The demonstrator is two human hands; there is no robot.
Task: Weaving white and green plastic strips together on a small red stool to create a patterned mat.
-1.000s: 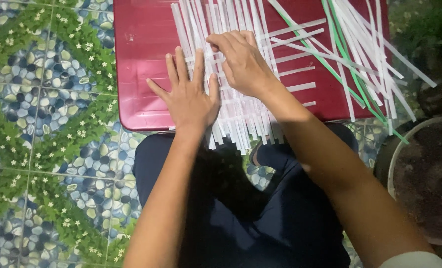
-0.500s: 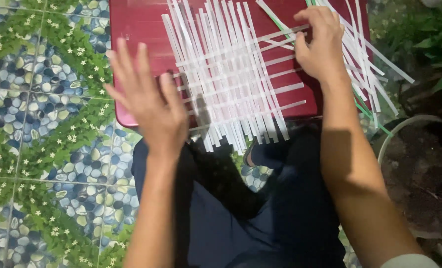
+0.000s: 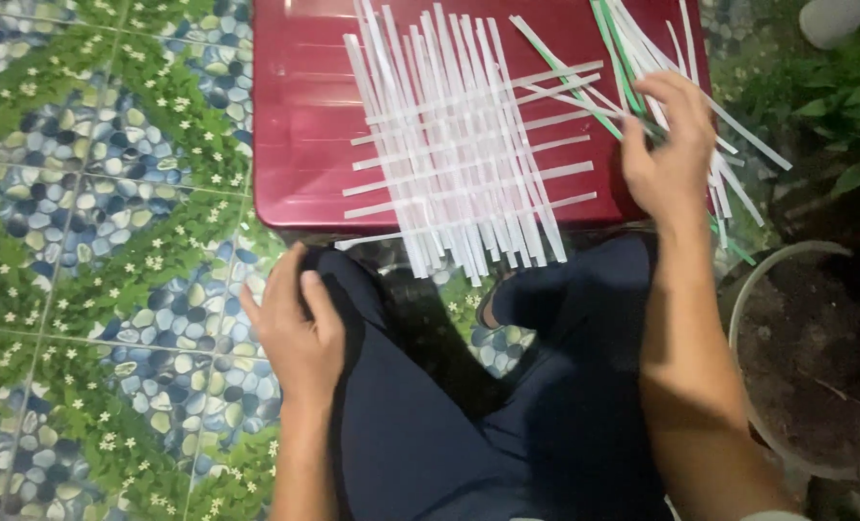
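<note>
The right hand [image 3: 669, 145] curled its fingers around loose white and green strips [image 3: 642, 58] at the red lid's [image 3: 304, 116] far corner. The woven white strip mat [image 3: 459, 154] lay just beside those fingers. The left hand [image 3: 300, 333] rested slack and empty on the knee [image 3: 353, 289].

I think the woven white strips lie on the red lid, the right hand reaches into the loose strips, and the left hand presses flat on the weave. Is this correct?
Not quite. In the head view the left hand is off the weave; it rests on the person's knee. The rest holds: the weave lies on the red lid, and the right hand reaches into the loose strips.
</note>
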